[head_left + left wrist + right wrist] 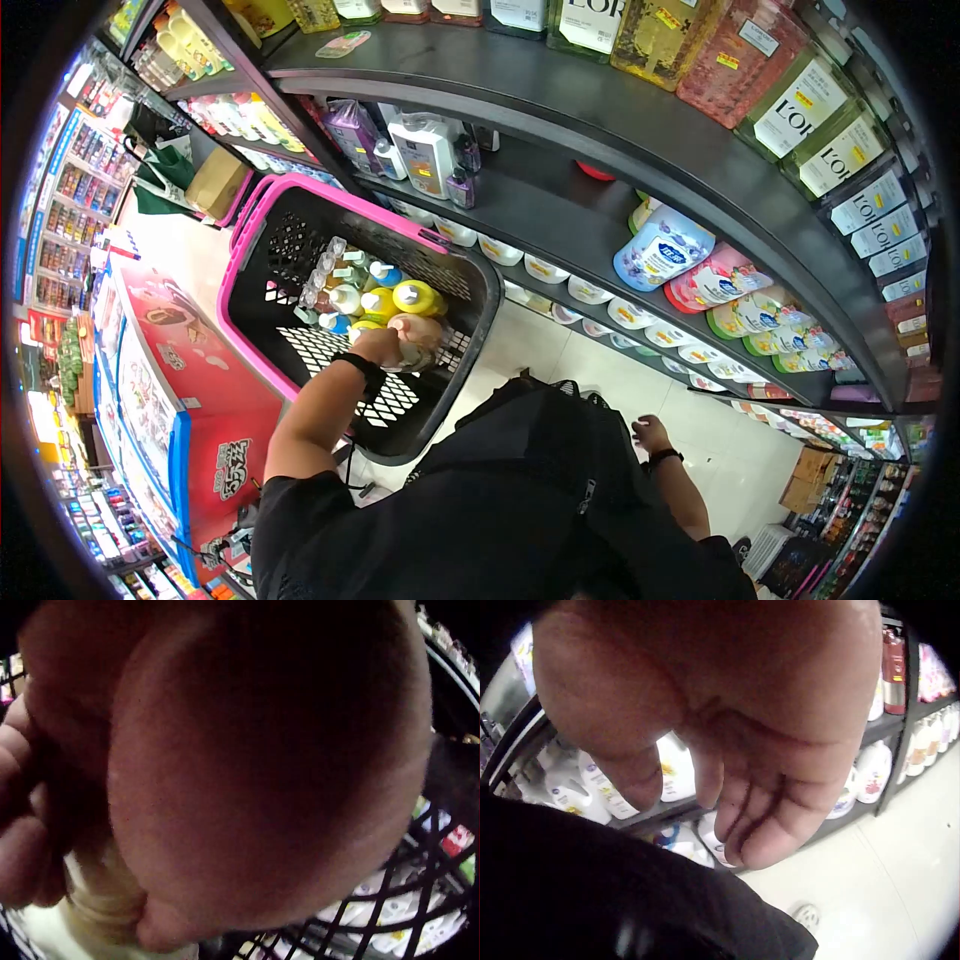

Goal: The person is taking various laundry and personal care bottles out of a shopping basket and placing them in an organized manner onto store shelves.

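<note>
Inside the black basket with a pink rim [330, 190], my left hand [378, 346] grips the top of a bottle at the near end of a cluster of bottles. In the left wrist view, the fingers and thumb of that hand [247, 780] curl round the pale neck of a bottle [105, 900]. Beside it in the basket stand yellow bottles [418, 297] and clear-topped ones [325, 270]. My right hand [652, 434] hangs at the body's side, holding nothing; the right wrist view shows this hand [727, 735] with loosely bent fingers.
Dark shelves [420, 50] curve along the front and right, with large bottles above and blue [664, 248] and pink bottles [715, 280] below. A red and blue chest [215, 440] stands left of the basket. Cardboard boxes [808, 478] sit on the pale floor [740, 440] at right.
</note>
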{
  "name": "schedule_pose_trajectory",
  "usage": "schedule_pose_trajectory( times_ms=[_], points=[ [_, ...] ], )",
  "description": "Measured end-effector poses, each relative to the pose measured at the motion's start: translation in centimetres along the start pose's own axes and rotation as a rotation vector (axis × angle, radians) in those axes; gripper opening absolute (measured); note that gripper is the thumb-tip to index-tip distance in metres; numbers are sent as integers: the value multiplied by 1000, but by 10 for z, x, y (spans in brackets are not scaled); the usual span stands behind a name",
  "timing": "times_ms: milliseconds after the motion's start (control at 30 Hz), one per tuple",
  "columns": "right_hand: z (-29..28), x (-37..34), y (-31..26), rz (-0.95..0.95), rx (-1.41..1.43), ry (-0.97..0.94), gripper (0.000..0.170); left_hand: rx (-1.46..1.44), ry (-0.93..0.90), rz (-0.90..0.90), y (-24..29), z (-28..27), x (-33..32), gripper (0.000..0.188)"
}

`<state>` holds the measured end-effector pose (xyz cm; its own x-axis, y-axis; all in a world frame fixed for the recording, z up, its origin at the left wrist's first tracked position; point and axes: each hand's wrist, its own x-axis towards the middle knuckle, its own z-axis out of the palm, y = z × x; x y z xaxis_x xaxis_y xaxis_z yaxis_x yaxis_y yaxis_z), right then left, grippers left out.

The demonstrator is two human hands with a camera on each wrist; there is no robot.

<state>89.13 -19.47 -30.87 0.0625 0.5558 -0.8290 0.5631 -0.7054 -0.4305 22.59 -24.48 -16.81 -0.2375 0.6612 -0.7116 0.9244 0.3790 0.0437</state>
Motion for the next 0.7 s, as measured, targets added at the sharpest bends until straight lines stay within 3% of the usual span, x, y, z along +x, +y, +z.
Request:
schedule_pose_trajectory(
  times_ms=[67, 100, 167, 267, 333, 400, 467, 567, 667, 700],
  points=[
    [-3, 12, -31, -152, -86, -17, 43, -32, 59, 54, 2, -27, -29, 40],
    [-4, 21, -46, -289, -193, 6, 42, -12, 35, -45, 19, -57, -54, 39],
    [3, 25, -88, -539, -302, 34, 43, -25, 180, -26, 18, -77, -82, 38],
    [33, -24, -191, -823, -299, -26, 42, -99, 355, -60, 30, -120, -145, 41],
    [56, -67, -255, -973, -210, -165, 45, -127, 499, -80, 49, -152, -194, 38],
    [76, -114, -312, -1075, -193, -328, 49, -194, 702, -3, 62, -175, -238, 33],
    [91, -176, -360, -1263, -239, -364, 59, -263, 866, 26, 74, -193, -274, 28],
    [108, -255, -405, -1674, -255, -244, 80, -311, 1113, 195, 108, -216, -314, 23],
    [125, -286, -417, -1955, -104, -133, 94, -424, 1128, 316, 144, -230, -333, 23],
    [123, -291, -416, -1957, -109, -61, 98, -421, 1114, 427, 153, -233, -330, 23]
  ],
)
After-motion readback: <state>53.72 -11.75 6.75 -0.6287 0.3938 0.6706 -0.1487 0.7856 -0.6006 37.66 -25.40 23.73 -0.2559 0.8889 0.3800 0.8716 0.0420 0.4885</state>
